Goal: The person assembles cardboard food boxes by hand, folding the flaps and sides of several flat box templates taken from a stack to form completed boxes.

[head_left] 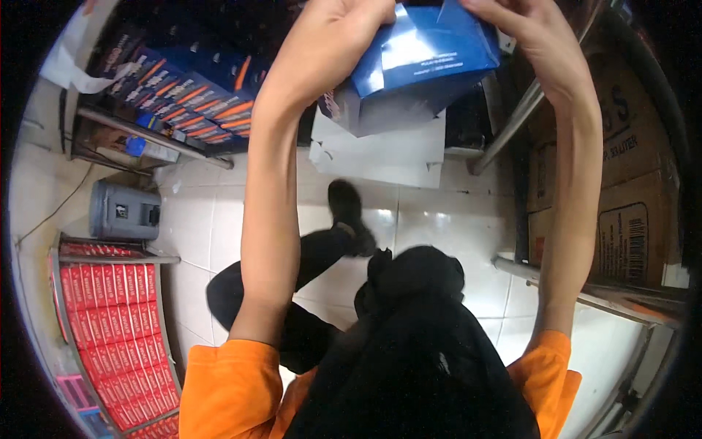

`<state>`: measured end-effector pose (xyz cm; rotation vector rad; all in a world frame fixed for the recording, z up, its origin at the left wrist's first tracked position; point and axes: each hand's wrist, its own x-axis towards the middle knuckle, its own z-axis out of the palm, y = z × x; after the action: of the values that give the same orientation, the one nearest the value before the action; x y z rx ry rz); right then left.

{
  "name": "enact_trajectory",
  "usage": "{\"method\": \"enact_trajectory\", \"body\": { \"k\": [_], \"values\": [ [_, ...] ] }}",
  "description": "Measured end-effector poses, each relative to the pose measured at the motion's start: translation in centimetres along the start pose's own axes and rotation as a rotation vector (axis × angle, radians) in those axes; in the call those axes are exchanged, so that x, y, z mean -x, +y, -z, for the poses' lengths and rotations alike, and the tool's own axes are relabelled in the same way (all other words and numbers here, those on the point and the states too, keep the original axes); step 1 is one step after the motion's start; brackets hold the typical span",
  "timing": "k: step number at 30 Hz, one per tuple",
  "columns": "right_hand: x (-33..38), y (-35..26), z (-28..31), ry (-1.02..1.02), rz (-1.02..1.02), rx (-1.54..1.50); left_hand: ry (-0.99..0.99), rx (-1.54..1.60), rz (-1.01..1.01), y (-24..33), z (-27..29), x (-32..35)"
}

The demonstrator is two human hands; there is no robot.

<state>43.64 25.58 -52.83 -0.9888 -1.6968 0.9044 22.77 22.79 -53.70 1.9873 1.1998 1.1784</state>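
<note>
Between your pinching fingers [380,10], the glossy blue cardboard box [424,69] seemed light but slick, best held by opposite edges.

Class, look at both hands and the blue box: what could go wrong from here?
The left grip and right grip are at the far side of the blue box, so an uneven hold might let it tip. If dropped, it could hit the white piece or tiled floor. The right forearm overlaps the brown cartons in view; if they are really close, a sideways move might bump them.
</note>
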Motion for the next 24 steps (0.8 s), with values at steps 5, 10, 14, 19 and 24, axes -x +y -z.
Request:
{"method": "enact_trajectory", "body": {
  "k": [5, 10, 14, 19, 24],
  "values": [
    [0.8, -3.1, -2.6, -0.216, 0.28, 0.355, 0.016, -0.123, -0.025, -1.0, 2.6, 1.0],
    [7.1, -4.7, -7.1, -0.341, 0.103, 0.33, 0.074, -0.064, -0.346, -1.3, 2.4, 9.4],
    [11.9, -6.5, -7.5, -0.268, 0.113, 0.206, 0.066, -0.079, -0.253, 1.5, 2.2, 15.1],
    [16.2, -8.0, -7.6, -0.012, 0.838, 0.497, 0.082, 0.066, -0.255, 6.3, 1.2, 19.3],
    [19.9, -6.8, -5.5, -0.453, 0.416, 0.165, -0.115, 0.148, -0.199, 6.6, -0.7, 21.1]
  ]
}}
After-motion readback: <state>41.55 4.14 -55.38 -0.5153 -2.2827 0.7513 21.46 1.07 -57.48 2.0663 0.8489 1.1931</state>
